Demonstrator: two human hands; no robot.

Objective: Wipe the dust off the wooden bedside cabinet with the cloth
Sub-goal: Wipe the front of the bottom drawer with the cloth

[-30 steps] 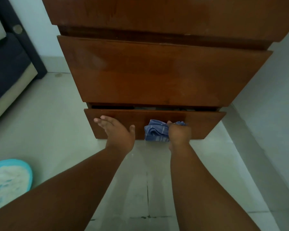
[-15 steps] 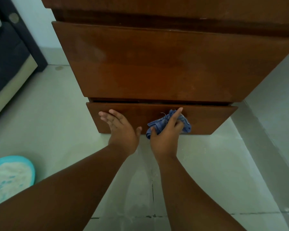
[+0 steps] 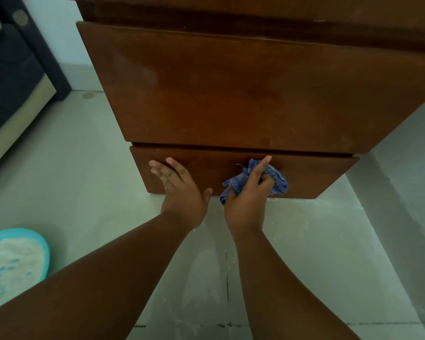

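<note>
- The right hand (image 3: 247,192) is closed around the bunched blue cloth (image 3: 276,179), which is pressed against the lower drawer front (image 3: 312,176) of the wooden bedside cabinet (image 3: 231,94), near its middle.
- The left hand (image 3: 179,185) is laid open and flat near the drawer's left edge.
- The drawer is best steadied while long overlapping strokes are carried toward its right edge and bottom corners.

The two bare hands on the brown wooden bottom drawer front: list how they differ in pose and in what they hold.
1. The left hand lies flat and open, fingers spread; the right hand is curled, only its forefinger stretched out.
2. The left hand holds nothing; the right hand grips the crumpled blue checked cloth.

Both rest against the brown wooden bottom drawer front, side by side.
</note>
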